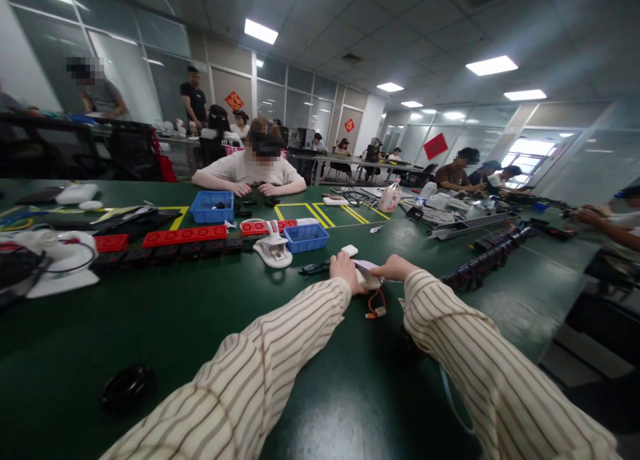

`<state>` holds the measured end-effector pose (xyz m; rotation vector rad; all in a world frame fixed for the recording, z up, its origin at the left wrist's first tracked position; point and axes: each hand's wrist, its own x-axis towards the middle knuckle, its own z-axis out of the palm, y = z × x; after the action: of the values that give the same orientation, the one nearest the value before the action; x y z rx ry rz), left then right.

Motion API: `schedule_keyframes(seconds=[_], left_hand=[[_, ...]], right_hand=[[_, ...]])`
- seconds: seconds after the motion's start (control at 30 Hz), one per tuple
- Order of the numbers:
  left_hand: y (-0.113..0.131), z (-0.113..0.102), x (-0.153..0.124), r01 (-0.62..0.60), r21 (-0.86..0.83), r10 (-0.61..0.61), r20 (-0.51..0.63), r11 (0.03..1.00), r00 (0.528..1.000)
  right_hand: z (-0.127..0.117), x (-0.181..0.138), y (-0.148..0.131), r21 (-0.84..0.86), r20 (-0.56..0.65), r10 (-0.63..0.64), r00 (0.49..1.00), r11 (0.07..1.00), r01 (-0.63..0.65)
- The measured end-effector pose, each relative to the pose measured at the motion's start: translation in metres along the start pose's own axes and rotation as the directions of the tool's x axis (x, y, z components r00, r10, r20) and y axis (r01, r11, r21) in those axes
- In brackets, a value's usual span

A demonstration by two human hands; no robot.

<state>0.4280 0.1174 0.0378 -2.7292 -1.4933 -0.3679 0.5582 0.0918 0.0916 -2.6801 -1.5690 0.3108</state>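
Observation:
Both my arms, in cream striped sleeves, reach forward over the green table [210, 327]. My left hand [345, 268] and my right hand [397, 268] meet over a small pale flat object [367, 277] lying on the table, and both touch it. An orange cord with a small connector [375, 307] hangs out from under it toward me. How firmly each hand grips the object is unclear. A small white block [349, 250] lies just beyond my left hand, beside a dark cable [315, 268].
Red and black power strips [185, 236] run along the table's left, near two blue bins [212, 207] [306, 237] and a white clamp stand [273, 250]. A black round lid [127, 388] lies near me. Black strips [480, 260] lie at right. A seated person [250, 170] works opposite; others sit right.

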Motion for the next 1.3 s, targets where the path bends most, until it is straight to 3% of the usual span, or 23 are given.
schedule_keyframes(seconds=[0.23, 0.43, 0.67, 1.03, 1.17, 1.23, 1.3], left_hand=[[-0.005, -0.012, -0.079, 0.075, 0.029, -0.074, -0.032, 0.997, 0.997], [-0.029, -0.021, -0.118, 0.153, 0.019, -0.152, -0.069, 0.988, 0.986], [-0.062, -0.024, -0.147, 0.178, -0.012, -0.178, -0.102, 0.984, 0.979], [-0.073, -0.012, -0.152, 0.091, -0.074, -0.099, -0.122, 0.993, 0.987], [-0.082, -0.025, -0.157, -0.001, -0.072, -0.011, -0.168, 0.997, 0.986], [-0.087, -0.029, -0.157, -0.182, -0.066, 0.167, -0.189, 0.981, 0.968], [-0.092, -0.031, -0.152, -0.370, -0.075, 0.351, -0.192, 0.926, 0.916]], right_hand=[[0.018, -0.051, -0.026, -0.058, -0.024, 0.008, 1.000, 0.998, -0.010], [0.032, -0.105, -0.070, -0.062, -0.013, -0.124, 0.992, 0.990, 0.123], [0.056, -0.149, -0.085, -0.032, -0.046, -0.195, 0.980, 0.981, 0.194], [0.066, -0.141, -0.076, -0.016, -0.105, -0.214, 0.971, 0.977, 0.213], [0.069, -0.144, -0.072, -0.025, -0.114, -0.233, 0.966, 0.973, 0.231], [0.072, -0.147, -0.070, -0.023, -0.123, -0.237, 0.964, 0.971, 0.236], [0.075, -0.150, -0.068, -0.011, -0.138, -0.242, 0.960, 0.970, 0.243]])
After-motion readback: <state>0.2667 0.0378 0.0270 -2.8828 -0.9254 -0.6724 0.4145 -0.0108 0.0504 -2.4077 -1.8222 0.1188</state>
